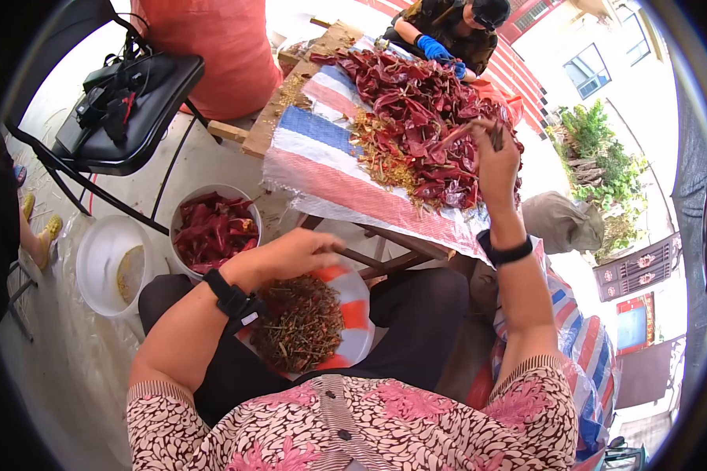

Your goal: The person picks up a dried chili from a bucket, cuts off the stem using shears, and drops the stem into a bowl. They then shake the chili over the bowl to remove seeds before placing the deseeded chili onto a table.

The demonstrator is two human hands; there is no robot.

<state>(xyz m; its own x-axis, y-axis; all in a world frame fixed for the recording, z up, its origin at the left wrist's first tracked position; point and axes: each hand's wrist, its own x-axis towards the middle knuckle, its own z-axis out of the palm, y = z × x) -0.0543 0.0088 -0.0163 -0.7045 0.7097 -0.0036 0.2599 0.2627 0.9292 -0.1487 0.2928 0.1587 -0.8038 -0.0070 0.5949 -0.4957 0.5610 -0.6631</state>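
Observation:
My left hand (298, 251), partly blurred, hovers over a bowl (360, 318) on my lap, its fingers stretched out with nothing visible in them. Dried stems and scraps (300, 323) fill much of the bowl. At the near right edge of a heap of dried red chili peppers (416, 118), my right hand (499, 165) is raised, its fingers closed around a small dark object (496, 136) whose kind I cannot make out. The heap lies on a striped woven sheet (314, 169) with yellow seeds scattered beside it.
A bucket of red chilies (216, 228) and a white tub (114, 263) stand left. Behind them are a black folding chair (145, 102) and a large red sack (212, 55). Across the table, a person's blue-gloved hand (434, 49) is at the heap. Striped bags (573, 330) stand right.

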